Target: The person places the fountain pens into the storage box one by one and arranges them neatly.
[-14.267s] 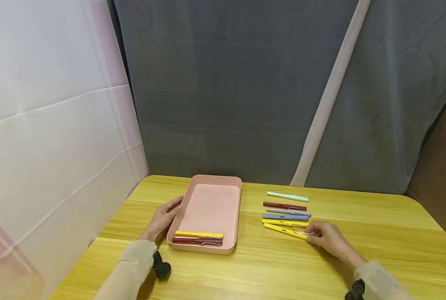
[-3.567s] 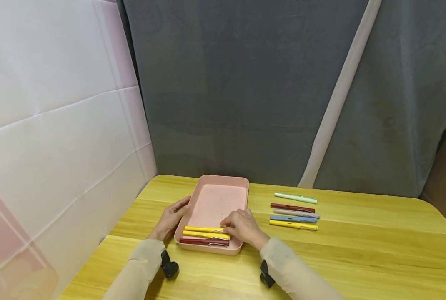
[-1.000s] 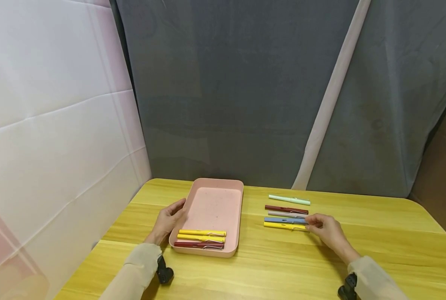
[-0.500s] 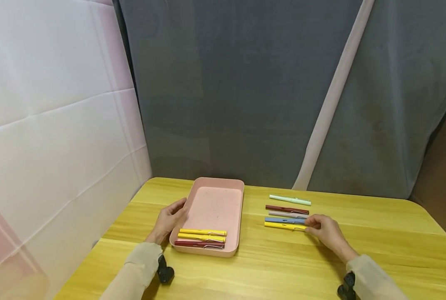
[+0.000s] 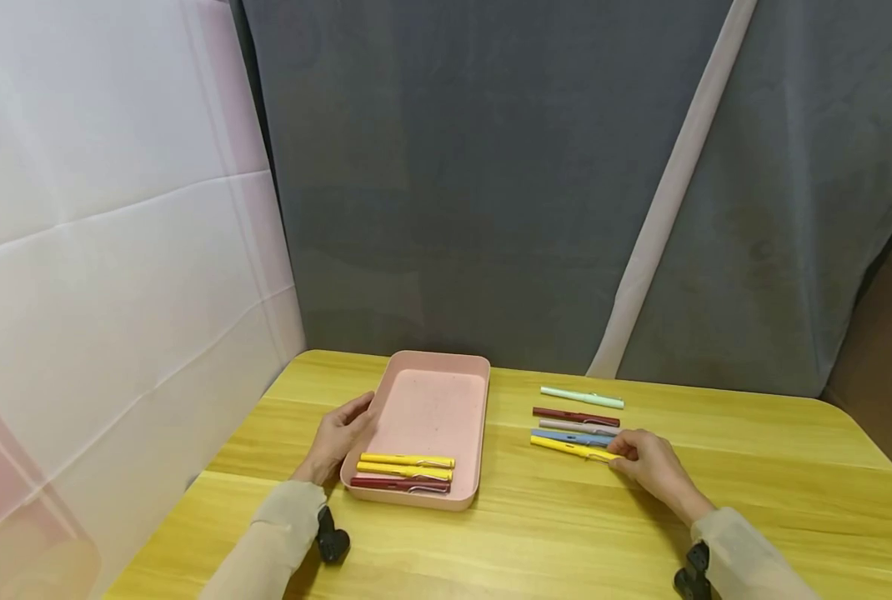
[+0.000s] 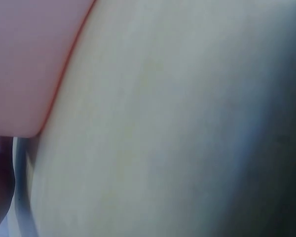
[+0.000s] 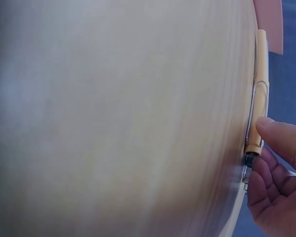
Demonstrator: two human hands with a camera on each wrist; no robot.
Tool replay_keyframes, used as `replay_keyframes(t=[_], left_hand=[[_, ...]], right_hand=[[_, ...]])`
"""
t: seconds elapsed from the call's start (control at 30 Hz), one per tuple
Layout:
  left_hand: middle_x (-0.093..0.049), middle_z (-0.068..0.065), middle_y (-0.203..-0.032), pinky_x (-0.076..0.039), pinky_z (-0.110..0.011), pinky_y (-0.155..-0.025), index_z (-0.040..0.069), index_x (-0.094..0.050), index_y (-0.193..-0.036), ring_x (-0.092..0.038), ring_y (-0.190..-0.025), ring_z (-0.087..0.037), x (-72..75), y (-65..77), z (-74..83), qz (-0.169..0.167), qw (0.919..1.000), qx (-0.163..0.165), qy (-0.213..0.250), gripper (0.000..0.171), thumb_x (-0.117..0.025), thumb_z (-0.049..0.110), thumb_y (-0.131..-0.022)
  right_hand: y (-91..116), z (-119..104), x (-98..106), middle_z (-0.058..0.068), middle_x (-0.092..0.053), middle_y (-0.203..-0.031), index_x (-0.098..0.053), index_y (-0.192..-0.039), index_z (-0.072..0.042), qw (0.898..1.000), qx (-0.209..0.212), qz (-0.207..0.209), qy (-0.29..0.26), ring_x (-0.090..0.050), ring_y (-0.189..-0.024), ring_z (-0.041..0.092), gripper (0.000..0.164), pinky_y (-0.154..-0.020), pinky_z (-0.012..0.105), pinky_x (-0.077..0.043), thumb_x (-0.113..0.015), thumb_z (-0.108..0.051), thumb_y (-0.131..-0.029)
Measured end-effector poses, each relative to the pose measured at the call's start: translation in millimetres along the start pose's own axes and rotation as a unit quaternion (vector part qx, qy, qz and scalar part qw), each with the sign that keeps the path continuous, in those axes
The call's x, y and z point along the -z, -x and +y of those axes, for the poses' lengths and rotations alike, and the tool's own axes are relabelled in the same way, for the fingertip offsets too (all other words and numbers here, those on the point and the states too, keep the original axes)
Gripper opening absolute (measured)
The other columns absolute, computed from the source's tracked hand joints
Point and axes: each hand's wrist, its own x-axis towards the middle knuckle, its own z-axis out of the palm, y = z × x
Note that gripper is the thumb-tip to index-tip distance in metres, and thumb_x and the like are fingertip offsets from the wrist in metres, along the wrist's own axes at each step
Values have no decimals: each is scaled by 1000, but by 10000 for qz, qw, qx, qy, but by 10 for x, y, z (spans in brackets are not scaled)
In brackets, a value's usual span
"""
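Observation:
My right hand (image 5: 652,468) pinches the cap end of a yellow pen (image 5: 566,447) at the near side of a row of pens. In the right wrist view my thumb lies on that pen's cap (image 7: 260,98), near its wire clip. The pen slants, its held end nearer to me. Just behind it lies a blue pen (image 5: 566,436), partly covered by my fingers. My left hand (image 5: 333,442) holds the left rim of a pink tray (image 5: 434,400), thumb at the rim. Inside, along its near end, lie two yellow pens (image 5: 401,470) and a dark red pen (image 5: 397,483).
Beyond the blue pen, a grey pen (image 5: 573,427), a dark red pen (image 5: 575,416) and a pale green pen (image 5: 581,397) lie on the wooden table (image 5: 536,533). A grey curtain (image 5: 491,208) hangs behind the table, a white one (image 5: 116,250) at left.
A second yellow pen has gone from the table row into the tray. My right hand has returned to the row, and the held yellow pen's cap end has swung toward me. The left hand stays.

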Motion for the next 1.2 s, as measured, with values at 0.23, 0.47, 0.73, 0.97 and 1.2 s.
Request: replay_keyframes(t=[0.23, 0.47, 0.73, 0.97, 1.2], left_hand=[[-40, -16, -146, -41, -8, -86, 5, -41, -142, -38, -133, -28, 3, -15, -13, -31, 10000, -32, 20, 49, -53, 19, -97], [-40, -16, -146, -41, -6, -83, 4, -41, -142, -38, -133, -28, -3, -2, 9, -46, 9999, -14, 152, 49, -53, 19, -97], [-40, -16, -146, -43, -10, -87, 4, -41, -142, -39, -132, -28, -12, -2, -3, 0, 10000, 45, 87, 49, -54, 20, -97], [-41, -16, -145, -43, -7, -84, 4, -41, -142, -39, -132, -27, -5, -1, -10, 13, 9999, 12, 147, 49, -53, 19, -97], [-40, -16, -146, -42, -6, -83, 4, -41, -142, -38, -133, -28, -4, 12, 0, -35, 9998, -34, 217, 49, -53, 19, -97]], right_hand=[[-10, -18, 5, 1, -62, -79, -69, -81, -7, 9998, 155, -121, 12, -53, -71, 12, 9, -61, 25, -46, -74, -1, -76], [0, -48, -2, 1, -59, -76, -68, -79, -6, 9985, 504, -130, 180, -50, -68, 12, 11, -59, 25, -45, -73, 3, -75], [-2, -84, -17, 1, -58, -74, -66, -76, -7, 9956, 792, -129, 488, -48, -67, 11, 14, -58, 26, -43, -72, 5, -73], [-5, -126, -29, -2, -51, -69, -62, -71, -9, 9888, 1169, -97, 919, -41, -65, 9, 18, -56, 24, -37, -73, 5, -71], [5, -161, -56, -3, -49, -69, -61, -70, -10, 9846, 1324, -54, 1138, -39, -65, 8, 19, -55, 22, -36, -73, 5, -70]])
